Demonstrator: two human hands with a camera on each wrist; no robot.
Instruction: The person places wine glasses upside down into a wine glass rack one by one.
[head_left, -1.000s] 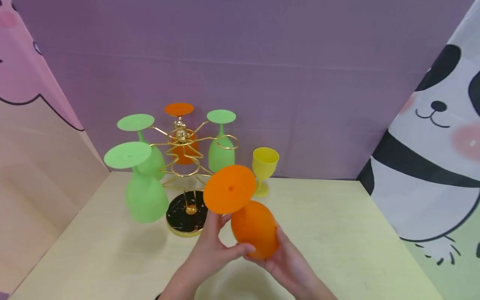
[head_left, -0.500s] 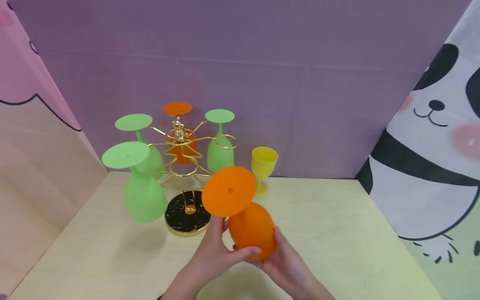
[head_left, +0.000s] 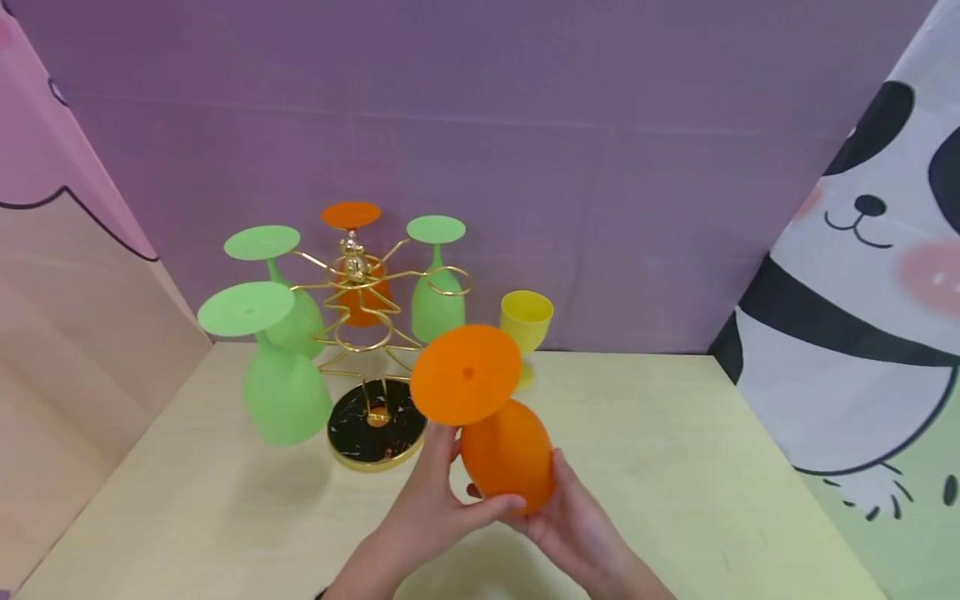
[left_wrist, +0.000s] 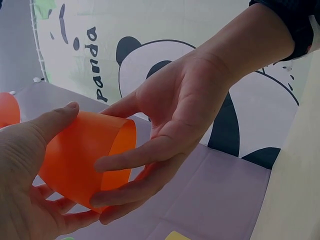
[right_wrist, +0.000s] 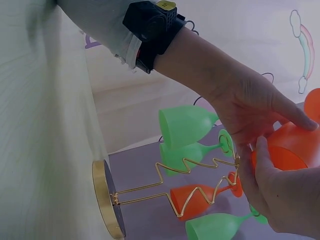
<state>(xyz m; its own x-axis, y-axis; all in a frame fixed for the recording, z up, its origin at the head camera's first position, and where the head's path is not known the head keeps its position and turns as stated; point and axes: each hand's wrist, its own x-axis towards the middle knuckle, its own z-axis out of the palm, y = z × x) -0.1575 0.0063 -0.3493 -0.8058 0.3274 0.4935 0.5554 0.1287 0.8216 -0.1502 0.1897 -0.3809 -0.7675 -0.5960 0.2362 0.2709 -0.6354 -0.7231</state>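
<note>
An orange plastic goblet (head_left: pixel 507 457) is held upside down and tilted above the table, its round foot (head_left: pixel 467 375) turned up toward the head camera. My left hand (head_left: pixel 432 508) grips the bowl from the left, thumb across the near side. From the right, my right hand (head_left: pixel 581 533) holds the bowl near its rim, fingers curled around it in the left wrist view. Just beyond stands a gold wire rack (head_left: pixel 363 333) on a round black base (head_left: pixel 377 425). Upside down on it hang several goblets, including a green goblet (head_left: pixel 287 396) and another orange goblet (head_left: pixel 363 296).
A yellow goblet (head_left: pixel 527 321) stands upright on the pale table (head_left: pixel 637 442), right of the rack and partly behind the held goblet's foot. An unfilled ring (head_left: pixel 450 282) of the rack points right. A purple cloth (head_left: pixel 637 208) backs the table; a panda print (head_left: pixel 847 333) hangs at right.
The held orange goblet has shifted slightly right and away from me, its foot now covering more of the yellow goblet's stem. Both hands keep their hold. The head view has drifted slightly.
</note>
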